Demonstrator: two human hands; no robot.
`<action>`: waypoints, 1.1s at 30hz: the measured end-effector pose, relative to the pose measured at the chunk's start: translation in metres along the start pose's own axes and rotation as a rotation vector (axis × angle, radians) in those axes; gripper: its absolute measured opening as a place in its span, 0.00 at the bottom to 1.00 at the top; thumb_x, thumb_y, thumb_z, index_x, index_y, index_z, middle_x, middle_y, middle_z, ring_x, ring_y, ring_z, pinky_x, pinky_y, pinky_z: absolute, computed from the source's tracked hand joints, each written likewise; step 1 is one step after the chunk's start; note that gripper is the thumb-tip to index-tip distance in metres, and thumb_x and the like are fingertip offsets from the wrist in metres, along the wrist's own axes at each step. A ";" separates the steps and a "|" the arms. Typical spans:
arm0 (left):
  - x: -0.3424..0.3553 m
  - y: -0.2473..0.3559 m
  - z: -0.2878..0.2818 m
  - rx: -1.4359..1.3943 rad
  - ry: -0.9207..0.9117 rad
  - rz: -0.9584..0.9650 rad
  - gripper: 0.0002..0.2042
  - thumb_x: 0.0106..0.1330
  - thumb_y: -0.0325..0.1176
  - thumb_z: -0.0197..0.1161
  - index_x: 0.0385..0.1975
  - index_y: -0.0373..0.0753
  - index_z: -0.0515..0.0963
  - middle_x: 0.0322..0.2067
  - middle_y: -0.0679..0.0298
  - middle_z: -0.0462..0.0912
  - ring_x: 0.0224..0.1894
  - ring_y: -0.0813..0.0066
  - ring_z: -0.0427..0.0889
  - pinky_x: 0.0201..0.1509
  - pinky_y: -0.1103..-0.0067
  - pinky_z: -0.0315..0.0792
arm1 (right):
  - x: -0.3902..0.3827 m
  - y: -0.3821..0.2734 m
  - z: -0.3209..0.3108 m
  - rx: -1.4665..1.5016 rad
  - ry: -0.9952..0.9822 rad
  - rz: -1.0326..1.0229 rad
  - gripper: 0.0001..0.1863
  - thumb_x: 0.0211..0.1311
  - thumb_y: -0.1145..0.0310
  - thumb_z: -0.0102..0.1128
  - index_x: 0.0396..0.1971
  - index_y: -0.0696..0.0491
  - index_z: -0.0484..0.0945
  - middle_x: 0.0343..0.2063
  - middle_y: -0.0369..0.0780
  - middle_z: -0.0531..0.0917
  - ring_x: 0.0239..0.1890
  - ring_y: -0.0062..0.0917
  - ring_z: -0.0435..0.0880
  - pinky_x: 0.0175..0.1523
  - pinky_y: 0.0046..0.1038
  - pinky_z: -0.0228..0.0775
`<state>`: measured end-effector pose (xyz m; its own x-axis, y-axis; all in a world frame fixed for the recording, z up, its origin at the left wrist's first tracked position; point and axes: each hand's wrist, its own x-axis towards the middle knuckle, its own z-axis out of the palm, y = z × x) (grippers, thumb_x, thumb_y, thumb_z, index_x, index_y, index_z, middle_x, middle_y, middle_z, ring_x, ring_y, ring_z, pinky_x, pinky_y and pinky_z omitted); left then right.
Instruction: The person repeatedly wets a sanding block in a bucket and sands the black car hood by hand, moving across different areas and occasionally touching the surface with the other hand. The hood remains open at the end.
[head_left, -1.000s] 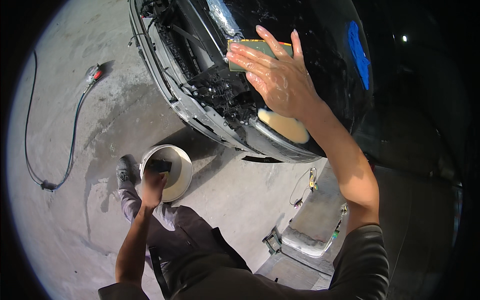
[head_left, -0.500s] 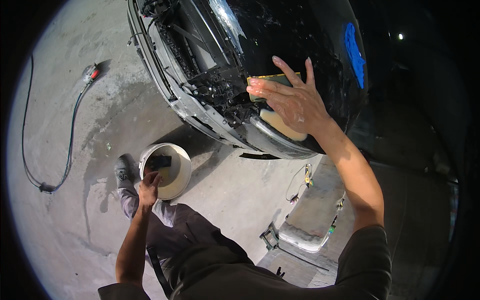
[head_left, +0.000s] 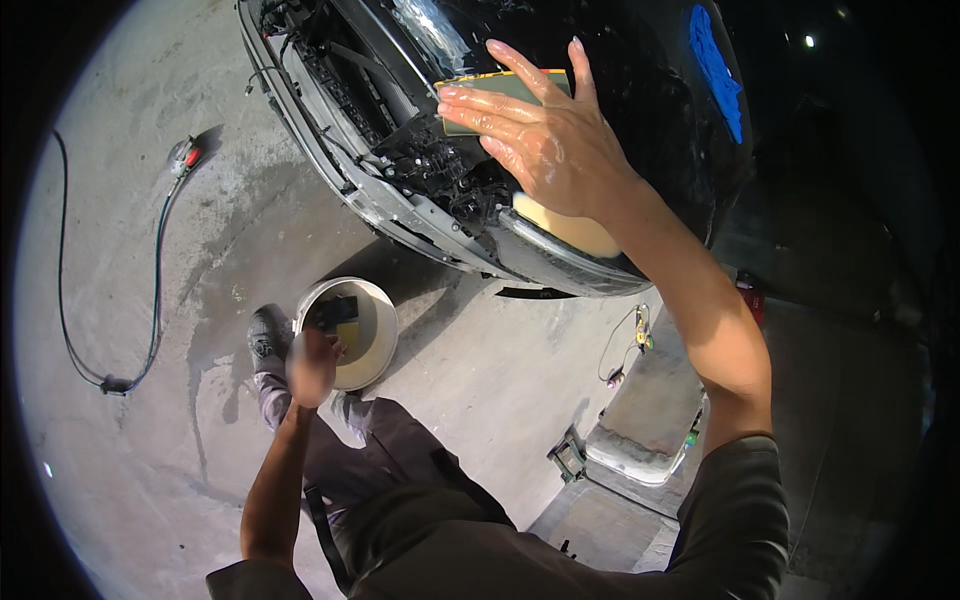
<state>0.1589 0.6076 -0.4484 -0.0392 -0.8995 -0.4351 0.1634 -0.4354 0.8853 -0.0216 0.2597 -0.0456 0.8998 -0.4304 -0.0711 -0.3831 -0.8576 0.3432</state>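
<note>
My right hand (head_left: 555, 150), wet and with its fingers spread, presses a dark green sanding sheet (head_left: 505, 90) with yellow edges against the black front panel of a car (head_left: 640, 100). Some fingers lie across the sheet, and part of it is hidden under the palm. Cream-coloured liquid or filler (head_left: 575, 228) shows on the panel just below the wrist. Low at the left, my left hand (head_left: 313, 368) is over the near rim of a white bucket (head_left: 385, 350). Motion smears its fingers. Inside the bucket, a dark flat piece (head_left: 333, 312) and a yellowish one lie in cloudy water.
The car's front is stripped, baring its frame (head_left: 400, 215) and wiring. Blue material (head_left: 715, 75) lies on the panel. A sander (head_left: 184, 156) with a hose rests on the concrete at left. A loose panel (head_left: 645, 425) and a small stand (head_left: 568, 456) are at lower right.
My right hand and the sanding sheet have moved up and left along the panel. My left hand has shifted slightly and blurred. The whole view has shifted a little.
</note>
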 end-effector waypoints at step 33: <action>0.064 0.093 -0.111 0.032 -0.238 -0.076 0.18 0.78 0.36 0.65 0.59 0.29 0.79 0.48 0.56 0.89 0.51 0.72 0.87 0.57 0.77 0.79 | -0.012 -0.078 0.024 0.055 -0.050 0.650 0.33 0.71 0.56 0.62 0.76 0.27 0.68 0.79 0.18 0.62 0.83 0.26 0.50 0.79 0.61 0.41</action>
<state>0.2809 0.5133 -0.4119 -0.2815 -0.8458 -0.4531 0.1196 -0.4995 0.8580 -0.0081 0.3247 -0.0941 0.4710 -0.8775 0.0906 -0.8571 -0.4309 0.2822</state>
